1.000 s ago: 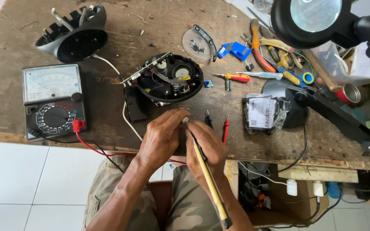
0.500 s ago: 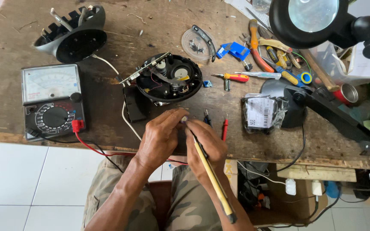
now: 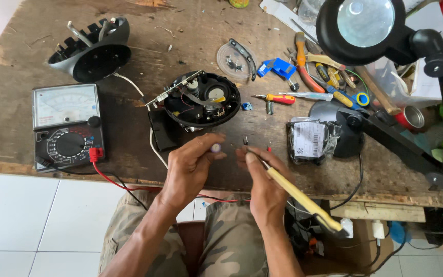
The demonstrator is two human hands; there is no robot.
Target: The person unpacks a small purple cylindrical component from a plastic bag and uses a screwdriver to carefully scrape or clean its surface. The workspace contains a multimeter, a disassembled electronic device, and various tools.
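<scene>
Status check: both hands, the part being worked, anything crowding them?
Left hand pinches a small pale cylindrical part. Right hand grips a yellow-handled tool, tip near the part. Open round black housing sits just beyond; hands apart from it.

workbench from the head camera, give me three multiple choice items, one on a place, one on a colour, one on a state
1. Where does the meter lie on the bench?
A. near the left edge
B. under the magnifier lamp
C. on the person's lap

2. What colour is the handle of the tool in the right hand?
A. blue
B. yellow
C. black

3. What state is the round housing in?
A. sealed with a cover
B. open, insides showing
C. wrapped in plastic

Answers: 1 A, it sits left of the housing by the bench's left side. 2 B, a pale yellow shaft runs back from the fingers. 3 B, wires and parts inside show.
</scene>
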